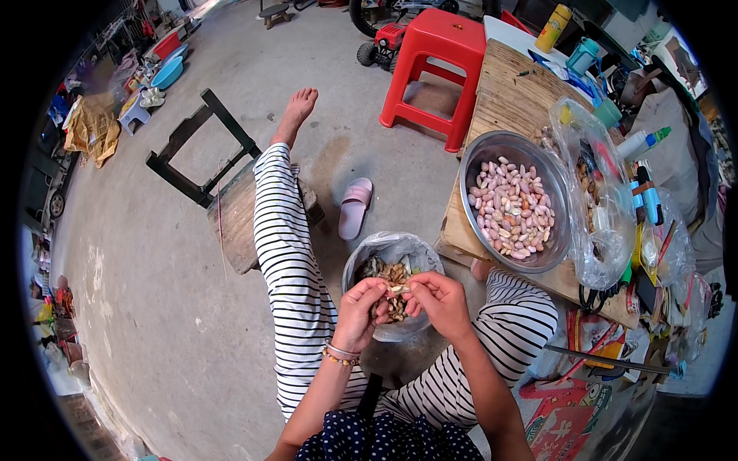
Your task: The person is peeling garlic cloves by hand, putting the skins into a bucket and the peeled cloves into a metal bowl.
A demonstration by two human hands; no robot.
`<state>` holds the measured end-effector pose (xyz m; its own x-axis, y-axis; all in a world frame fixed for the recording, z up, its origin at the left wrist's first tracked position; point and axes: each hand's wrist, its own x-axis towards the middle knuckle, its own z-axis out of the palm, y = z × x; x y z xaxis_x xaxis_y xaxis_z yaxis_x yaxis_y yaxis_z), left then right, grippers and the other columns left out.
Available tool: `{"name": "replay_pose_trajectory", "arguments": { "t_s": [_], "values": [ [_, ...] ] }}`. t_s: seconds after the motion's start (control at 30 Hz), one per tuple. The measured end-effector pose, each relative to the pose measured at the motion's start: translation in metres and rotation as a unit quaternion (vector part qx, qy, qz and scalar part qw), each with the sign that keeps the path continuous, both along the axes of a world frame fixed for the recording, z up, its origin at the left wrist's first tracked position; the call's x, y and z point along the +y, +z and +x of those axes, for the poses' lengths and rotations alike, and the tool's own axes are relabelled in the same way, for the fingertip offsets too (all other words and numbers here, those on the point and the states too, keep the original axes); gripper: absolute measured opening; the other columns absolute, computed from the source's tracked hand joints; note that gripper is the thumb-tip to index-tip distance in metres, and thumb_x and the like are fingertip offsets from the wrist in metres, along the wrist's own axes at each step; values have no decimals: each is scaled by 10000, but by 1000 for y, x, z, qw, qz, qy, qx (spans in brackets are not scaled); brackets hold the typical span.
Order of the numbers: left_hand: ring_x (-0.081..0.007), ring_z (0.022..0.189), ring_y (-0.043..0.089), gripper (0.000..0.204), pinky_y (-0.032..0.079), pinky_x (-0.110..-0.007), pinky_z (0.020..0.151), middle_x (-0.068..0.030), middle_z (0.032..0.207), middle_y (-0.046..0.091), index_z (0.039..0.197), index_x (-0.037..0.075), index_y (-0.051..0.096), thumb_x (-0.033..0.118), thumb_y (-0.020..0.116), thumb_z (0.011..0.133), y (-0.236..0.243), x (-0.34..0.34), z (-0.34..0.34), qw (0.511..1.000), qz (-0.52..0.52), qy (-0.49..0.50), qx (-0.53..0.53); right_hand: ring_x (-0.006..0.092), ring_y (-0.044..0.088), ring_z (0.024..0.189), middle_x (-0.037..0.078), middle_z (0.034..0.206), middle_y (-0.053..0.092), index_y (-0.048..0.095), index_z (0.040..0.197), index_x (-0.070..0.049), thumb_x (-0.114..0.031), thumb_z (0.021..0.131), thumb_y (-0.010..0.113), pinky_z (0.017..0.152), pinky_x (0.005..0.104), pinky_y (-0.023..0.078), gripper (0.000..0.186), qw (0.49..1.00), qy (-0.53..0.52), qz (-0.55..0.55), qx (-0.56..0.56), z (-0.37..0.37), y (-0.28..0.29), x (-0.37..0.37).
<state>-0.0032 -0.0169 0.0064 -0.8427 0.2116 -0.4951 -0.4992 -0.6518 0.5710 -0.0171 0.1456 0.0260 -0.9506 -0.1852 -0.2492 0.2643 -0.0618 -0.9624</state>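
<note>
Over a bin lined with a clear plastic bag [419, 247], my two hands meet fingertip to fingertip. Between them is a pale peanut pod [399, 289], small in the picture; whether it is split cannot be made out. My left hand [358, 315] pinches its left end, a bangle and a beaded bracelet on the wrist. My right hand [442, 303] pinches the other end. Brown peanut shells [394, 273] lie heaped inside the bin below. To the right, a metal bowl [475, 140] holds many pinkish shelled peanuts [513, 206].
The bowl stands on a wooden table [492, 104] beside a plastic bag [603, 253] and clutter. A red stool [446, 34] is beyond. My left leg rests on a wooden chair [238, 219]; a pink slipper [354, 211] lies on the floor.
</note>
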Motion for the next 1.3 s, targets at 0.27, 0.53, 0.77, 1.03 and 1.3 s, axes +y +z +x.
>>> {"name": "replay_pose_trajectory", "arguments": {
  "t_s": [0.27, 0.53, 0.77, 1.03, 1.3],
  "values": [
    [-55, 546, 426, 101, 336, -182, 448, 0, 704, 513, 901, 36, 555, 112, 489, 915, 0, 0, 0, 1000, -20, 22, -2, 100, 580, 583, 101, 757, 629, 575, 950, 42, -45, 889, 528, 514, 205, 456, 116, 1000, 4, 6, 6, 1, -1, 0],
    [-58, 548, 468, 87, 363, -192, 432, -14, 729, 545, 913, 30, 553, 95, 495, 917, -5, -1, 1, 999, 1, 40, 14, 67, 581, 576, 52, 731, 627, 596, 910, 25, -53, 862, 572, 491, 194, 458, 95, 1000, 1, 14, 12, 3, -4, -2],
    [-76, 590, 491, 118, 418, -196, 464, -79, 816, 585, 896, 18, 532, 110, 465, 925, -4, 2, -1, 998, -11, 49, 23, 62, 571, 574, 28, 717, 611, 600, 910, 20, -49, 858, 571, 500, 190, 449, 91, 999, 38, 15, -5, 6, -1, -6],
    [-75, 591, 489, 118, 425, -197, 475, -79, 812, 578, 897, 11, 524, 111, 468, 923, -10, -2, -1, 998, 20, 54, 14, 59, 562, 573, 18, 712, 606, 599, 894, 29, -47, 855, 570, 496, 191, 442, 90, 998, 52, 29, -11, 5, 5, -7],
    [-77, 600, 497, 117, 428, -197, 483, -59, 792, 567, 893, 12, 533, 106, 470, 922, -8, -4, -2, 999, 28, 22, 1, 58, 569, 566, 20, 699, 605, 595, 880, 31, -46, 853, 567, 491, 194, 443, 86, 997, 57, 49, 7, 5, 3, -6]
  ]
}}
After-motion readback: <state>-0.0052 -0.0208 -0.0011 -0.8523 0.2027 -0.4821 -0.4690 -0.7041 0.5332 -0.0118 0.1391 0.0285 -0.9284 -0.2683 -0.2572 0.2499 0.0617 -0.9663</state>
